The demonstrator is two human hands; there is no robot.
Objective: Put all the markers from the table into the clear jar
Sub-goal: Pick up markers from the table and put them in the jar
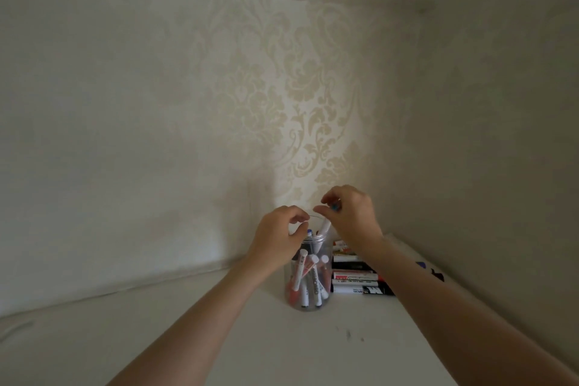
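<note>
A clear jar (pixel 308 285) stands on the white table (pixel 282 348) and holds several white markers, most with their caps down. My right hand (pixel 351 216) is above the jar's mouth, pinching a white marker (pixel 325 226) by its blue end. The marker's lower part dips into the jar. My left hand (pixel 279 238) has its fingers curled and pinched at the left side of the jar's rim. A pile of markers (pixel 357 279) with black, red and white bodies lies on the table just right of the jar.
Patterned wallpaper forms a corner behind and to the right of the jar. My right forearm crosses over the right end of the pile. A dark blue and black object (pixel 434 273) lies by the right wall.
</note>
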